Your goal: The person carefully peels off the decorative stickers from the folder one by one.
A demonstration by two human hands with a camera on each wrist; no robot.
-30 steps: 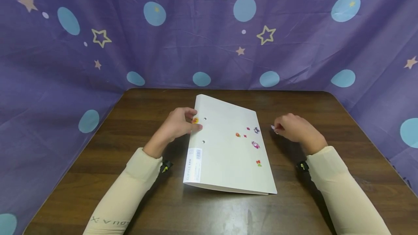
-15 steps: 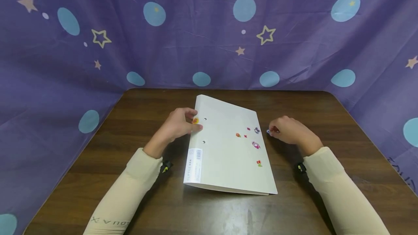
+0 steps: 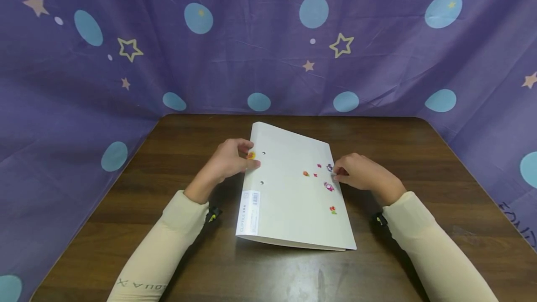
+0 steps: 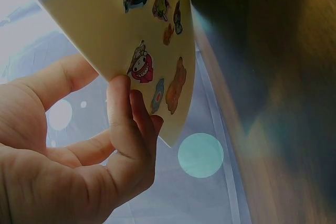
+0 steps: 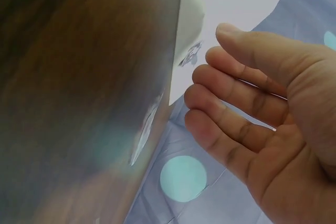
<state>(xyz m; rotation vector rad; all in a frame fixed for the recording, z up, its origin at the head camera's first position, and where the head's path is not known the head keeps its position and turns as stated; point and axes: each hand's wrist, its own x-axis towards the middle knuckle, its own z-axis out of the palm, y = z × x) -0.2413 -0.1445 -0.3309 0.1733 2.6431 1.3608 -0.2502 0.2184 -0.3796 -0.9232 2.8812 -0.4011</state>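
Observation:
A white clip file lies on the wooden table, with a label along its spine and several small colourful stickers on its cover. My left hand holds the spine, thumb on the cover and fingers at the side, beside an orange sticker. In the left wrist view, fingertips touch the sticker-covered file. My right hand is at the file's right edge, near a purple sticker. The right wrist view shows its fingers loosely bent, gripping nothing visible. A shiny flat piece, its kind unclear, lies beside the file.
Dark wooden tabletop surrounds the file on all sides. A purple curtain with stars and blue dots hangs behind the table and along its sides. Each wrist carries a black band.
My right hand has moved left and slightly nearer to reach the file's right edge. The small piece seen earlier at its fingertips is hidden in the head view. The left hand and file stay put.

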